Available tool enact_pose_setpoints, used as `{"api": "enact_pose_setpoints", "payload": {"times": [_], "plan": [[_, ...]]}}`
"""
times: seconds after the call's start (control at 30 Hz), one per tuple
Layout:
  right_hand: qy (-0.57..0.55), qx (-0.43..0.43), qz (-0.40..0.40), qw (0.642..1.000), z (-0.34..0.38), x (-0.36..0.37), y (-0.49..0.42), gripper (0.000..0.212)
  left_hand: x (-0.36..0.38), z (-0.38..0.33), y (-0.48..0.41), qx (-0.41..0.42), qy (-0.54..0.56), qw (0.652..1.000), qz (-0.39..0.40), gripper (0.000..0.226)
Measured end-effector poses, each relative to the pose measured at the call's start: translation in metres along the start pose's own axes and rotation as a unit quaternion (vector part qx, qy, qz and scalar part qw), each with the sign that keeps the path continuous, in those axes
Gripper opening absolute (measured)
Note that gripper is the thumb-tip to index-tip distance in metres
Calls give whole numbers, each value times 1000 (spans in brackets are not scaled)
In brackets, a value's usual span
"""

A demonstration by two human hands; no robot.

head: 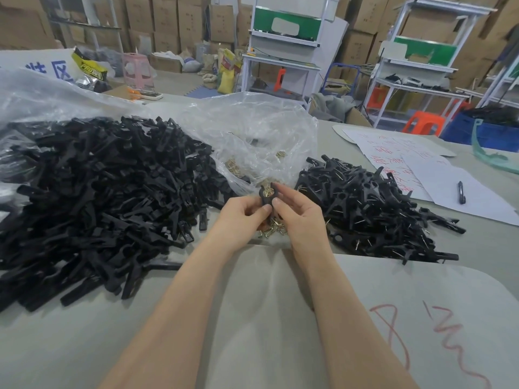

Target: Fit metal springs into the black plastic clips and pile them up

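Both hands meet at the table's centre around one black plastic clip (266, 195). My left hand (242, 220) grips its lower part while my right hand (297, 217) pinches its upper end, where a brass spring shows in the clip's round jaw. Loose brass springs (273, 230) lie on the table just below my fingers, more inside the clear plastic bag (252, 141) behind. A big heap of bare black clips (98, 197) fills the left side. A smaller pile of clips with springs fitted (370, 209) lies to the right.
White paper sheets with red writing (415, 164) and a black pen (461, 192) lie at the far right. A second clear bag (33, 94) sits behind the left heap. Red marks (398, 332) are drawn on the grey tabletop. Workbenches, stools and cartons stand beyond the table.
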State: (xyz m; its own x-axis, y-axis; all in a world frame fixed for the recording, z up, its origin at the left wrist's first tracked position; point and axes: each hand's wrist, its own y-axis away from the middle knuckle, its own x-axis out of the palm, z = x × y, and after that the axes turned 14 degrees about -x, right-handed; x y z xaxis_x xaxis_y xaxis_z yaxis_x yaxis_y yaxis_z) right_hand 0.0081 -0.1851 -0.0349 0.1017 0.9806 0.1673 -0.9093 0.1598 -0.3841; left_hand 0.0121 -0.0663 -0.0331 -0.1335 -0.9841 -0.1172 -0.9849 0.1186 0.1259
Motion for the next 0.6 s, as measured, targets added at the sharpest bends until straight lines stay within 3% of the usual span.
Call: {"api": "enact_pose_setpoints", "payload": {"times": [0.17,0.33,0.6], "plan": [[15,-5,-1,1000,1,0,0,35,-2,1,-2,21,13,999,-21,12],[53,-35,-24,998,1,-2,1,21,-3,0,-1,31,-4,999,-26,13],[23,-24,-1,999,6,0,2,28,-4,-2,1,17,6,1000,-13,12]]}}
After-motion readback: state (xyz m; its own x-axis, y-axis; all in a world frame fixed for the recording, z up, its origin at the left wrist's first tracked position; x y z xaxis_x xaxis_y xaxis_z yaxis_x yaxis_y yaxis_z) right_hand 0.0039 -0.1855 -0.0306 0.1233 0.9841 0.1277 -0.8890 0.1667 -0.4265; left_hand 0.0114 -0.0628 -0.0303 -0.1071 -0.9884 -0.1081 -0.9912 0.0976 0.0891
